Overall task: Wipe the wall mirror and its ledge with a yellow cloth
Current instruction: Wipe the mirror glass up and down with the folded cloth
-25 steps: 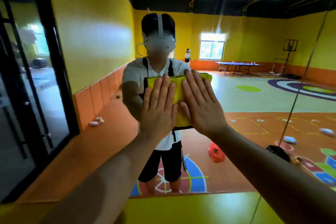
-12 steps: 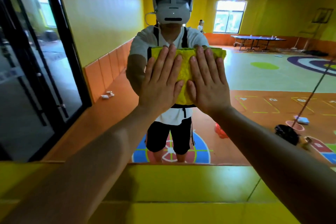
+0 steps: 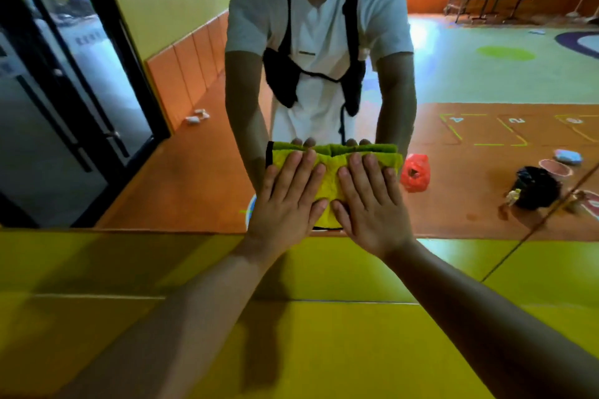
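Both hands flat on the cloth, nothing gripped.

- Left hand: fingers straight and slightly spread, palm pressing the left half of the folded yellow microfibre cloth with black edge trim against the glass. No curl, no pinch.
- Right hand: same posture on the right half of the cloth. The thumbs nearly meet at the middle, low on the cloth.
- Cloth: on the large wall mirror, low on the glass. Its bottom edge is just above the back edge of the glossy yellow ledge, roughly mid-length. Cannot tell whether it touches the ledge. The top of the cloth is bunched into a fold above the fingertips.
- Both forearms reach over the ledge from its near side, clear of its surface, with their shadows on it.
- Ledge: flat, shiny, with a seam running along its length and a diagonal one toward its right end.

In the reflection above the ledge:
- a person in a white T-shirt, black strap harness and grey headset, directly above mid-ledge
- a red plastic bag on the orange floor, just right of the cloth
- a black bin bag farther toward the ledge's right end
- a black-framed glass door above its left end
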The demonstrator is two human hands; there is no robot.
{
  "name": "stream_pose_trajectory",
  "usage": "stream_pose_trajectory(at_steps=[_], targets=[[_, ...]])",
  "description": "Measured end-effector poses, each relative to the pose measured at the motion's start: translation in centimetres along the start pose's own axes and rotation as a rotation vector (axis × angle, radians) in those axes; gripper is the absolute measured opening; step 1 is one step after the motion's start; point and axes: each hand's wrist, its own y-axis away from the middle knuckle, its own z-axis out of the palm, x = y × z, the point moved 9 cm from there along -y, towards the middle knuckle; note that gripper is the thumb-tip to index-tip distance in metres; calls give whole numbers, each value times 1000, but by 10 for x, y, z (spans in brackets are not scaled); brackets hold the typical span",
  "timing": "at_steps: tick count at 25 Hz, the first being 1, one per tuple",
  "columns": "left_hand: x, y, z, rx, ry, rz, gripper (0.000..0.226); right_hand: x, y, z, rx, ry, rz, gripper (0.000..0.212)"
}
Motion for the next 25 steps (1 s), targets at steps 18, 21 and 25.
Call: stream_pose_trajectory(at_steps=[18, 21, 25], targets=[[112, 302, 157, -192, 59, -59, 87, -110, 290, 124, -139, -51, -141, 72], [138, 290, 159, -266, 124, -24, 82, -84, 306, 116, -166, -4, -99, 69], [176, 264, 166, -263, 118, 16, 82, -41, 325, 100, -167, 53, -58, 70]])
